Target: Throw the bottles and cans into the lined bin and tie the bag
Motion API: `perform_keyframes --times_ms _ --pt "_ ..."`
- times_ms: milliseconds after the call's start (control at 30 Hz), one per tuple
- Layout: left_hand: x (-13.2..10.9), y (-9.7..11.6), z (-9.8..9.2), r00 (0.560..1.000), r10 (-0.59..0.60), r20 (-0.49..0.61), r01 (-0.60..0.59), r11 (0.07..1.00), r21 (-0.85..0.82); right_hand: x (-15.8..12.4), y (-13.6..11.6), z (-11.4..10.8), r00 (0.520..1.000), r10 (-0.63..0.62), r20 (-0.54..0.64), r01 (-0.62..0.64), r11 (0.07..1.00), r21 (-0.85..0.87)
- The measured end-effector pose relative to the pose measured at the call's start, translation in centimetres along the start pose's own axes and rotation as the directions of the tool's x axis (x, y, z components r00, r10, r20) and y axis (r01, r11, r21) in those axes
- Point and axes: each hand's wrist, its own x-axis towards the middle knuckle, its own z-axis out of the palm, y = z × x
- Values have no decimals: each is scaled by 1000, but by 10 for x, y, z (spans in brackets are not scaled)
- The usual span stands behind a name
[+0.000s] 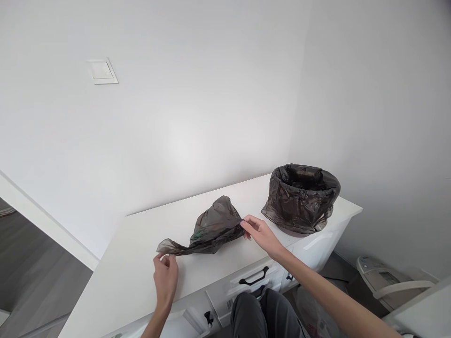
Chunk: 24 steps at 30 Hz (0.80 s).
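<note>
A thin dark plastic bag (216, 223) lies on the white cabinet top, stretched out between my two hands. Something greenish shows faintly through its film; I cannot make out what it is. My left hand (165, 274) pinches the bag's twisted left end. At its right edge, my right hand (259, 234) grips the plastic between thumb and fingers. Further right stands a bin (305, 199) lined with a dark bag, its mouth open and the liner folded down over the rim.
The white cabinet top (137, 267) meets the wall at the back. Black drawer handles (253, 276) stick out along its front, above my knees (264, 312). A beige appliance (387, 284) stands on the floor at right. A light switch (102, 70) is on the wall.
</note>
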Motion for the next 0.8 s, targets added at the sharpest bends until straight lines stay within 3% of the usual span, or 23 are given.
perform_keyframes --times_ms 100,167,233,300,367,400,433,500,667,800 --pt "0 0 -16 997 21 -75 -19 999 29 0 -3 2 997 17 72 -18 1000 20" --pt "-8 9 -22 951 228 -210 -211 972 102 0 -4 3 993 25 117 -29 999 32" --pt "-21 22 -23 803 541 -248 -498 839 218 0 -4 3 988 37 152 -48 996 71" --pt "-33 35 -20 630 772 -82 -735 627 256 0 0 0 984 54 172 -81 985 153" --pt "-42 44 -12 515 843 156 -853 484 196 2 9 -7 983 74 168 -112 967 230" --pt "-44 46 -7 484 839 250 -875 455 167 4 16 -11 985 85 152 -120 963 242" --pt "-45 46 -1 476 820 318 -879 453 147 6 24 -16 987 95 126 -122 965 230" --pt "-44 45 11 511 769 385 -856 497 144 11 43 -26 993 105 44 -110 983 144" --pt "-33 38 24 709 615 345 -702 667 251 30 92 -48 985 59 -160 -71 995 -72" --pt "-21 38 18 797 489 354 -591 754 287 42 113 -56 974 60 -218 -104 975 -198"
